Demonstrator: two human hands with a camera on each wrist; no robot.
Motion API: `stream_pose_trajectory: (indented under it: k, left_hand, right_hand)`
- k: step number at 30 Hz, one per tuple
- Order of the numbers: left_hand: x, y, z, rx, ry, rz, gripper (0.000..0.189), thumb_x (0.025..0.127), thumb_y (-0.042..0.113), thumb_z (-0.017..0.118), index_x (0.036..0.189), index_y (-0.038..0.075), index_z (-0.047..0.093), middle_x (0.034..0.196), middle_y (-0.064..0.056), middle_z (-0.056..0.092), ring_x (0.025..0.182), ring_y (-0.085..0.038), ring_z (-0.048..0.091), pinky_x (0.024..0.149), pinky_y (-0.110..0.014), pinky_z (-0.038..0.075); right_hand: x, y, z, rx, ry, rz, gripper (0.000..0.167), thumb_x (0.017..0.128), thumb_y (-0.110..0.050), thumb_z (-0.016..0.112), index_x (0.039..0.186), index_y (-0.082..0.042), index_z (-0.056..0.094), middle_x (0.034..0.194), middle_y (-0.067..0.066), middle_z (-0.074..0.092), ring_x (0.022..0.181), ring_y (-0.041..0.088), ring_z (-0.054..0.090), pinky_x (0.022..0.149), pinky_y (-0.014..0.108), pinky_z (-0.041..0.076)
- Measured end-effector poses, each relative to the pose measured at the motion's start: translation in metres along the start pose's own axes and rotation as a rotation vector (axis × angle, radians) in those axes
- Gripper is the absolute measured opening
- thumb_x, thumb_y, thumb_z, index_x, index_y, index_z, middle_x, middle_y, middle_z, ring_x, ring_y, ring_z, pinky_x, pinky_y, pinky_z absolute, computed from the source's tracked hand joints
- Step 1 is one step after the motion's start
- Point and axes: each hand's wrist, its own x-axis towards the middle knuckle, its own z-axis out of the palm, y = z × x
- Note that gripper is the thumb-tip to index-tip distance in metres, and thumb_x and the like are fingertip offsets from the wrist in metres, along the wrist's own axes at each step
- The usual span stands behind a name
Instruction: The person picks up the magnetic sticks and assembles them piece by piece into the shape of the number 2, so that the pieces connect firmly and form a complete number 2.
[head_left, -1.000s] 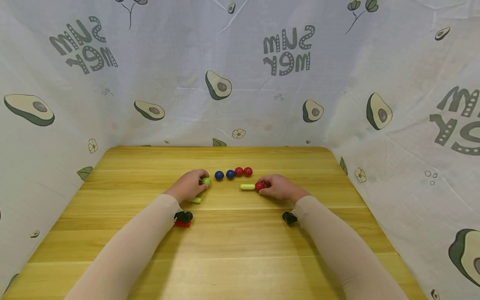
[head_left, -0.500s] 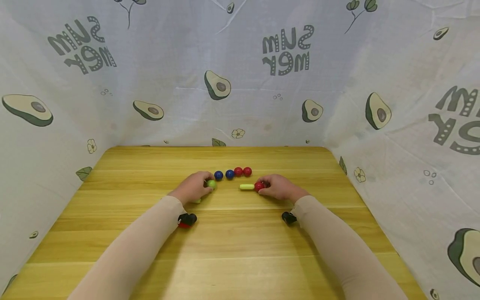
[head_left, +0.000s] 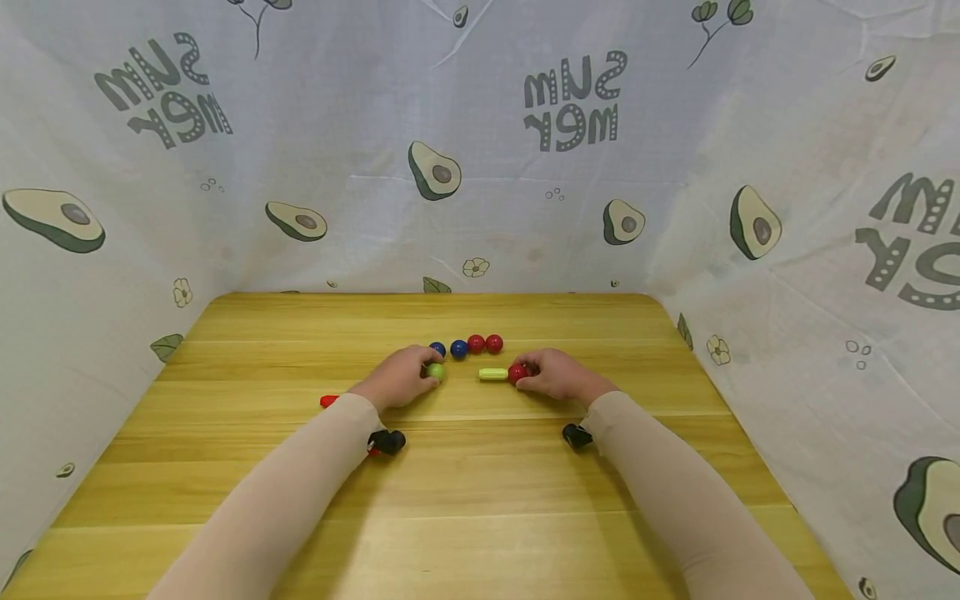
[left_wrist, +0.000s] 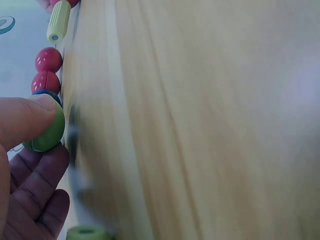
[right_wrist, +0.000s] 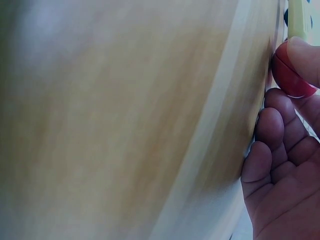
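Observation:
My left hand (head_left: 397, 379) pinches a green ball (head_left: 435, 373) between thumb and fingers. In the left wrist view, the thumb lies across the green ball (left_wrist: 52, 131), with a blue edge showing behind it. To the right, my right hand (head_left: 558, 375) pinches a red ball (head_left: 517, 374). A yellow-green ribbed rod (head_left: 492, 375) points left from that ball; the right wrist view shows the rod (right_wrist: 298, 20) against the red ball (right_wrist: 287, 75). Just behind the hands, a blue ball (head_left: 459, 350) and two red balls (head_left: 485, 343) sit in a row. Another blue ball (head_left: 438, 348) is partly hidden by my left fingers.
A red rod end (head_left: 328, 401) shows beside my left forearm. Under the left wrist is a red patch (head_left: 373, 452), mostly covered. A yellow-green rod end (left_wrist: 87, 233) appears low in the left wrist view. The wooden table (head_left: 480, 500) meets a patterned cloth (head_left: 510, 233) at the back.
My left hand has moved right with the green ball, closer to the yellow-green rod. The red rod end has come into view, while the left yellow-green rod is now covered. My right hand stays put.

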Motion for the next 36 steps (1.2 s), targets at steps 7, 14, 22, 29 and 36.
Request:
stream_pose_trajectory:
  k: [7,14,22,29,36]
  left_hand:
    - [0.003,0.009,0.004,0.005,-0.008,0.002,0.036,0.101,0.021,0.074,0.135,0.011,0.067,0.123,-0.007,0.066,0.104,-0.02,0.06,0.1,-0.04,0.053]
    - [0.007,0.018,0.01,0.018,-0.012,0.012,0.033,0.101,0.022,0.074,0.131,0.012,0.068,0.118,-0.005,0.068,0.101,-0.02,0.06,0.097,-0.039,0.053]
    - [0.014,0.024,0.018,0.058,-0.018,0.044,0.04,0.102,0.025,0.072,0.138,0.01,0.066,0.133,-0.008,0.067,0.111,-0.021,0.06,0.107,-0.041,0.051]
    - [0.017,0.029,0.022,0.048,-0.027,0.038,0.04,0.102,0.025,0.071,0.139,0.011,0.065,0.139,-0.009,0.065,0.121,-0.024,0.061,0.112,-0.042,0.049]
    - [0.021,0.032,0.025,0.062,-0.031,0.037,0.04,0.103,0.025,0.071,0.14,0.011,0.064,0.138,-0.009,0.066,0.122,-0.023,0.06,0.113,-0.042,0.049]
  right_hand:
    - [0.0,0.0,0.0,-0.014,0.0,0.005,0.032,0.098,-0.025,0.076,0.127,-0.012,0.071,0.107,0.005,0.068,0.096,0.02,0.058,0.091,0.036,0.052]
    - [-0.001,-0.002,0.0,-0.019,-0.001,0.005,0.033,0.099,-0.024,0.076,0.128,-0.011,0.071,0.106,0.006,0.067,0.095,0.019,0.057,0.089,0.035,0.052]
    - [-0.002,-0.004,0.0,-0.016,-0.002,0.025,0.033,0.099,-0.025,0.076,0.129,-0.012,0.07,0.107,0.005,0.067,0.096,0.02,0.057,0.089,0.035,0.05]
    - [-0.002,-0.003,0.0,-0.027,0.004,0.014,0.035,0.099,-0.025,0.076,0.13,-0.012,0.07,0.108,0.006,0.067,0.096,0.02,0.057,0.09,0.036,0.051]
    - [-0.003,-0.004,0.0,-0.017,0.006,0.015,0.035,0.098,-0.025,0.076,0.13,-0.012,0.07,0.109,0.006,0.068,0.097,0.02,0.058,0.092,0.037,0.052]
